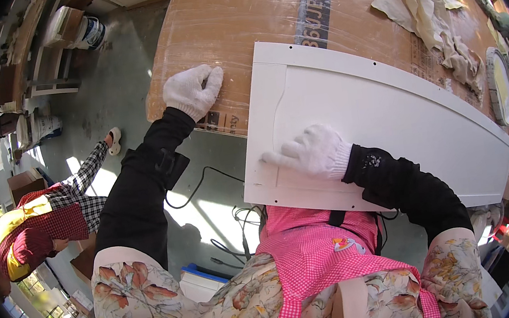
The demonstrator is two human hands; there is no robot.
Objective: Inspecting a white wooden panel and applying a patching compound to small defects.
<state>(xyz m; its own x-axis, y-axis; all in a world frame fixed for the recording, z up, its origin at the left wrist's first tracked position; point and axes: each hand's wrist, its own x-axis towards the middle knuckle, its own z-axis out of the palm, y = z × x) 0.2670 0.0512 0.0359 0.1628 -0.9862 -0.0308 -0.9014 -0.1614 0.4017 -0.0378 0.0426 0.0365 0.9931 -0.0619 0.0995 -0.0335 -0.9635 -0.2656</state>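
Observation:
A white panel (388,118) with a raised frame and several small dark holes along its edges lies on the cardboard-topped table in front of me. My right hand (313,151), in a white knitted glove, rests on its left part. The index finger stretches toward the panel's left edge, and the other fingers are loosely bent. Left of the panel, my left hand (195,91), gloved the same way, is over the cardboard (222,43) near its front left corner. Its fingers curl in against the thumb; whatever they may hold is hidden.
Crumpled paper (419,8) and a round container (500,86) lie on the table's right side. Black cables (237,230) trail on the floor below, near a blue-and-white box (202,281). At the left another person (49,229) bends over; a white bucket (89,33) stands farther back.

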